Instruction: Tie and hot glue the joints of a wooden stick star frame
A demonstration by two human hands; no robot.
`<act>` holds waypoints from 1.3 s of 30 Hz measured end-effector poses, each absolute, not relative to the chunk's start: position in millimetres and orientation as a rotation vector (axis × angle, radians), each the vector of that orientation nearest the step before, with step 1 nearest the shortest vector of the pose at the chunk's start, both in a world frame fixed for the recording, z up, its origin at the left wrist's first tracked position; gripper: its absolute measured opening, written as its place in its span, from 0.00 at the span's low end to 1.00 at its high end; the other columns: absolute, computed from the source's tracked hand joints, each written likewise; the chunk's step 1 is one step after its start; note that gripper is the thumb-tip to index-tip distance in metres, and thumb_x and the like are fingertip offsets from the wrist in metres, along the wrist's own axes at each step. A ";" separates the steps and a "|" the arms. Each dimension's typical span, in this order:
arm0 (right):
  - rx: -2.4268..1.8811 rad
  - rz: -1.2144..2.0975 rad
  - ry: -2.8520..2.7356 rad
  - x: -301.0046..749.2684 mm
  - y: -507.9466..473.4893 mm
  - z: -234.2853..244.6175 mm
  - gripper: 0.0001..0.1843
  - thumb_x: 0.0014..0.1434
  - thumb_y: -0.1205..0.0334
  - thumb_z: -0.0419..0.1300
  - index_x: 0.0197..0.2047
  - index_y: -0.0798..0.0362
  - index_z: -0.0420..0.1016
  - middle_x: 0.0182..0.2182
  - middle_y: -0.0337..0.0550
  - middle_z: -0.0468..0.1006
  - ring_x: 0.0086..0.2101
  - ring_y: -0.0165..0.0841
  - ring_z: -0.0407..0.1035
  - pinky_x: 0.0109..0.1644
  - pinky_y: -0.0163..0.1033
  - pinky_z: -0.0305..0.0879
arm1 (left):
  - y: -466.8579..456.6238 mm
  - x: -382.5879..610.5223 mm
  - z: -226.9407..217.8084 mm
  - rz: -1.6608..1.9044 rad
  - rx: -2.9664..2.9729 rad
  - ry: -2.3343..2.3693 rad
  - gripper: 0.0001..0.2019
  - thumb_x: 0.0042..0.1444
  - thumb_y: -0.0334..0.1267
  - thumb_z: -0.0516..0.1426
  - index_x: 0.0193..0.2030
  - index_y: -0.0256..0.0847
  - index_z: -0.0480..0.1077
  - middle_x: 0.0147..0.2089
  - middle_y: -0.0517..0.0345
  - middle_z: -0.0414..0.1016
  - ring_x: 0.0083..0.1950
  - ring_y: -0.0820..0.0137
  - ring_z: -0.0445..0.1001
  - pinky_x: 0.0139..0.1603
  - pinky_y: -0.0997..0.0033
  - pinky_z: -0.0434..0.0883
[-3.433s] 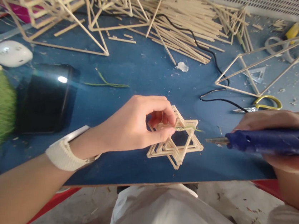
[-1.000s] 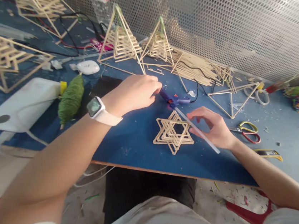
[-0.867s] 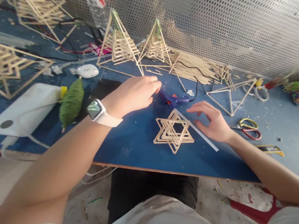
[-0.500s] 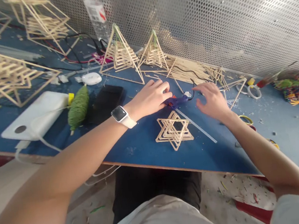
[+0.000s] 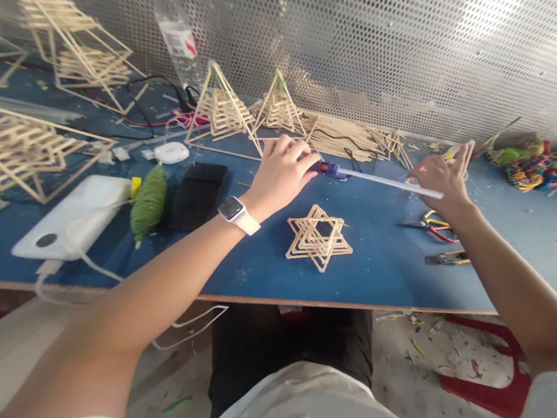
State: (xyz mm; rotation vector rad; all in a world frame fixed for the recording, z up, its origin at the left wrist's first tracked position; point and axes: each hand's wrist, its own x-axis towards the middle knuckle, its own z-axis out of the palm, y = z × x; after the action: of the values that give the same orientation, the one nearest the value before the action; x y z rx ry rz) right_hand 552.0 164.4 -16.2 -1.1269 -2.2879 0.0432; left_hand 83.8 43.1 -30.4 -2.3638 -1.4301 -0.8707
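My left hand, with a white watch on its wrist, is closed around a purple glue gun; the fingers hide much of its body. A long translucent glue stick sticks out of the gun toward the right. Its far end overlaps my right hand, whose fingers are stretched out toward the back right; I cannot tell whether they touch. In front of my left hand, a star of stacked wooden sticks lies flat on the blue table.
Two stick pyramids stand behind, beside a pile of loose sticks. At right are scissors, a utility knife and colourful thread. To the left lie green yarn, a black wallet-like item and a white power bank.
The glue gun has turned and risen slightly, so its glue stick now points right instead of toward the front. My right hand has moved right, uncovering the scissors and knife.
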 end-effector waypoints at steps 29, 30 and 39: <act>-1.294 0.468 -2.152 464.6 161.6 -53.2 0.27 0.71 0.38 0.68 0.59 0.50 0.88 0.46 0.51 0.91 0.40 0.46 0.80 0.53 0.56 0.80 | 60.3 0.6 -21.4 -0.242 -2.615 -1.770 0.16 0.69 0.35 0.58 0.62 0.43 0.77 0.63 0.46 0.84 0.58 0.55 0.84 0.60 0.55 0.80; -1.304 0.454 -2.154 466.8 163.1 -54.4 0.26 0.71 0.38 0.68 0.58 0.50 0.87 0.45 0.51 0.91 0.40 0.47 0.80 0.53 0.57 0.80 | 62.1 -5.0 -23.5 -0.127 -2.663 -1.742 0.17 0.68 0.36 0.58 0.61 0.45 0.77 0.64 0.46 0.84 0.58 0.55 0.84 0.58 0.56 0.79; -1.309 0.405 -2.199 477.6 168.3 -55.3 0.25 0.73 0.39 0.66 0.57 0.50 0.87 0.45 0.53 0.90 0.43 0.52 0.81 0.53 0.60 0.78 | 61.3 -7.9 -23.0 -0.016 -2.794 -1.653 0.15 0.63 0.38 0.60 0.53 0.48 0.83 0.56 0.53 0.87 0.52 0.59 0.85 0.54 0.60 0.76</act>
State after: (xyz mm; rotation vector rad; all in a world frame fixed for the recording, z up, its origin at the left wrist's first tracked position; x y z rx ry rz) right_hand 477.6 168.3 -55.3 -1.3094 -2.1989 0.4051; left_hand -7.9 61.3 -23.0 -2.7937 -1.6527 -0.0158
